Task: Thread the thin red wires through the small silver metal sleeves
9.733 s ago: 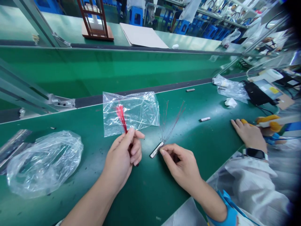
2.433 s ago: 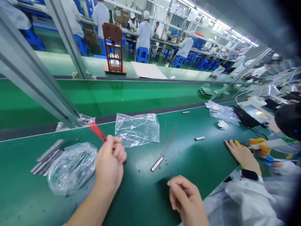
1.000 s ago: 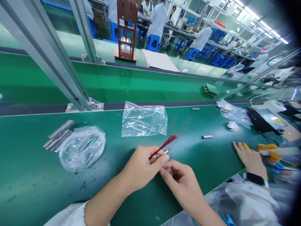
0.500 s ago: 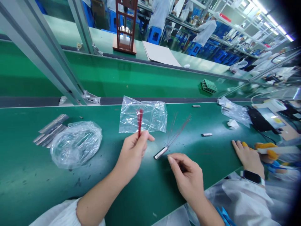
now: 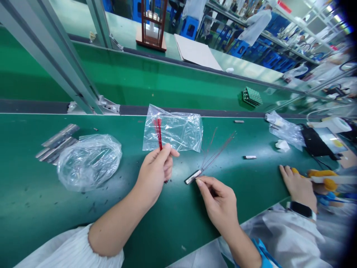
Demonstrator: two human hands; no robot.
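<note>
The small black-and-white rectangular connector strip [image 5: 193,177] lies aslant on the green counter [image 5: 167,238], thin red wires [image 5: 220,150] fanning out from its far end. Half a second ago the right hand [image 5: 220,197] was just clear of it; now the tips of its thumb and forefinger are pinched together at the strip's near edge, though whether they grasp a wire end or only press the strip I cannot tell. This suggests handwork on the strip's edge is in progress, with the left hand serving as holder of the supply. The left hand [image 5: 153,171], left of the strip, has its fingers closed on an upright bundle of red wires [image 5: 159,134], as it did then. Beyond the strip and to its left is a flat clear plastic bag [image 5: 186,130], in which no contents can be made out. Farther left of the strip sits a rounded, crumpled clear plastic bag [image 5: 89,162], its contents unclear, beside long grey metallic strips [image 5: 60,139]. Well to the strip's right lies another small black-and-white strip [image 5: 250,157], and past that a crumpled clear bag [image 5: 287,130] with something pale inside, too blurred to identify.
</note>
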